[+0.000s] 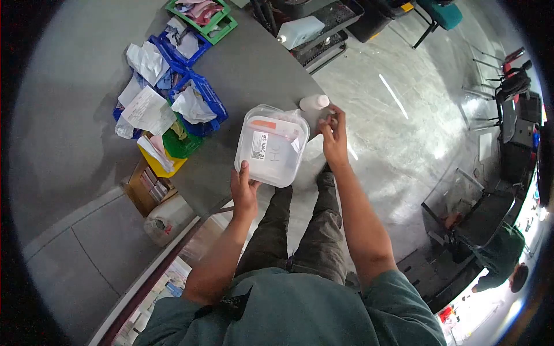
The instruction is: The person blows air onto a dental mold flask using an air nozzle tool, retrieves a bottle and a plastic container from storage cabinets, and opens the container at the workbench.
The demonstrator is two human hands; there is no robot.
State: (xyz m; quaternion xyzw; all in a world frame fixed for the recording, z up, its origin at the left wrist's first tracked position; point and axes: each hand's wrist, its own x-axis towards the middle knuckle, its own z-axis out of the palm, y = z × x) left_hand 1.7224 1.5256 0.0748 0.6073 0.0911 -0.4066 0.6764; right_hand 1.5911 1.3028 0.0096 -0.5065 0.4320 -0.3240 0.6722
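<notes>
My left hand (246, 195) grips the near left edge of a clear plastic container (276, 167), thumb on top and fingers underneath. The container is square with rounded corners and looks tilted over the table's edge. It bears a printed white label, handwriting and an orange strip; its contents are blurred through the plastic. Just right of it, my right hand (334, 138) has its fingers curled in toward the thumb. Whatever they hold, if anything, is too small to make out. Close to those fingertips, a small white bottle (311, 103) lies or leans at the table's edge.
On the grey table (254, 63), blue bins (214, 104), green bins (222, 32) and a yellow bin (173, 168) hold cloths and papers. A cardboard box (138, 190) sits below. A dark cart carries a jug (303, 32). Chairs and another person (502, 259) are at right.
</notes>
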